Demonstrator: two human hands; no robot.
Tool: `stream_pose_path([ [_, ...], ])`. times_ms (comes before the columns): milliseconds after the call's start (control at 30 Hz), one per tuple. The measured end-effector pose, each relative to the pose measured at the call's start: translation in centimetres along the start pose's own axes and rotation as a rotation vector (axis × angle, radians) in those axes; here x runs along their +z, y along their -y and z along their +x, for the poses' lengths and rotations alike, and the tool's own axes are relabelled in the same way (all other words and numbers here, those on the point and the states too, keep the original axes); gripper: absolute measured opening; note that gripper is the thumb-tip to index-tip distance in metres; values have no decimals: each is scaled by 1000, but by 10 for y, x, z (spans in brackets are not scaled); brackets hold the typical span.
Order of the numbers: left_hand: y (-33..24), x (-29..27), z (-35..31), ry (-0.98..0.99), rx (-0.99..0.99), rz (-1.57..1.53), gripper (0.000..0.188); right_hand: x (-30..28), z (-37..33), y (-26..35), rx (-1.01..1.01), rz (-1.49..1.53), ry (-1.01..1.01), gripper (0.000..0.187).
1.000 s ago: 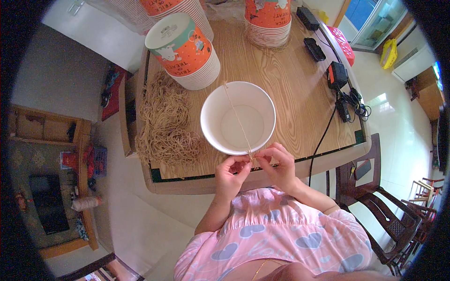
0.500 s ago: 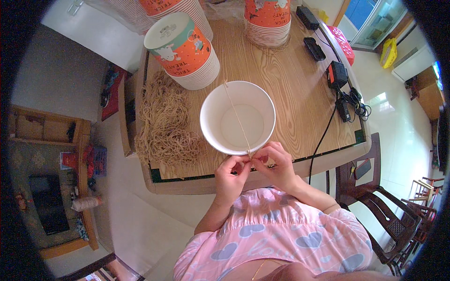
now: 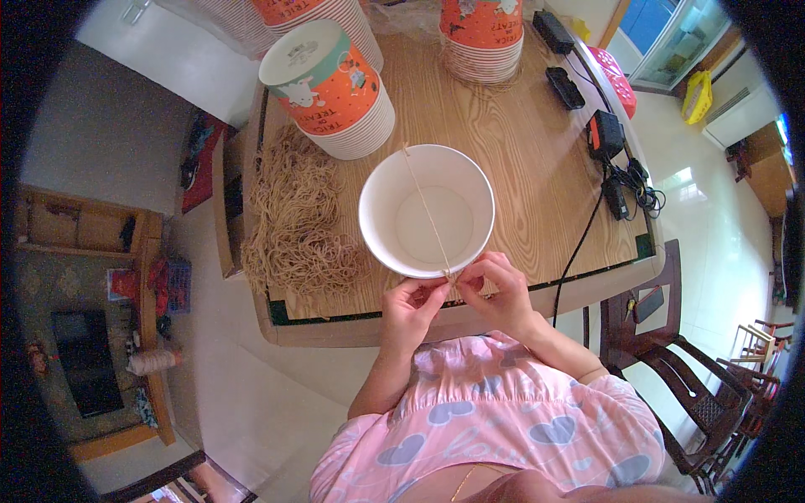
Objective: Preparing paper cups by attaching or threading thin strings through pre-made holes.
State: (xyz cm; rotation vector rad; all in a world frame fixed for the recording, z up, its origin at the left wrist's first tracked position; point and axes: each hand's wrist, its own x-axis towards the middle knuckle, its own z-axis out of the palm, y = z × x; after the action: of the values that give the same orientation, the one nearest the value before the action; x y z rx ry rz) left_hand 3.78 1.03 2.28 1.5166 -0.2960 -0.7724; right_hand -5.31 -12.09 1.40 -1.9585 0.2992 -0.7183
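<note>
A white paper bucket (image 3: 381, 210) stands upright near the table's front edge, its open top facing me. A thin tan cord (image 3: 428, 210) runs across its mouth from the far rim to the near rim. At the near rim, my left hand (image 3: 407, 312) and my right hand (image 3: 503, 293) pinch the cord's end, thumbs close together. The exact shape of the cord between my fingertips is too small to make out. Left of the bucket lies a loose heap of tan cords (image 3: 302, 218).
Stacked orange-and-white buckets (image 3: 340, 92) stand upside down beyond the heap. Another bucket stack (image 3: 482, 42) is at the back, cord around its base. Along the right edge lie a black power adapter (image 3: 604, 134) and coiled cables (image 3: 644, 189). A dark chair (image 3: 662, 335) stands at right.
My thumbs have shifted slightly apart at the near rim, still on the cord. The bucket stays in place; the whole view has moved a little.
</note>
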Motion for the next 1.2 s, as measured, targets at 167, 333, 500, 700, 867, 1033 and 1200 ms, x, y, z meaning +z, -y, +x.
stream_pose_path([
  [167,0,0,0,8,50,45,10,-1,-2,-4,0,-7,-17,15],
  [333,0,-1,-1,23,27,82,9,-3,-2,-2,31,-67,-19,13],
  [500,5,-1,-1,12,54,77,9,2,-7,6,247,205,-3,11],
  [700,6,-1,-2,16,62,26,11,2,-5,10,39,90,13,12],
  [867,4,0,-2,11,78,50,10,3,-6,7,-32,16,-5,13],
  [1033,3,-1,-3,20,69,76,9,2,-5,1,49,1,-73,13],
  [1200,4,-1,-3,18,69,43,8,3,-6,4,58,12,-39,13],
])
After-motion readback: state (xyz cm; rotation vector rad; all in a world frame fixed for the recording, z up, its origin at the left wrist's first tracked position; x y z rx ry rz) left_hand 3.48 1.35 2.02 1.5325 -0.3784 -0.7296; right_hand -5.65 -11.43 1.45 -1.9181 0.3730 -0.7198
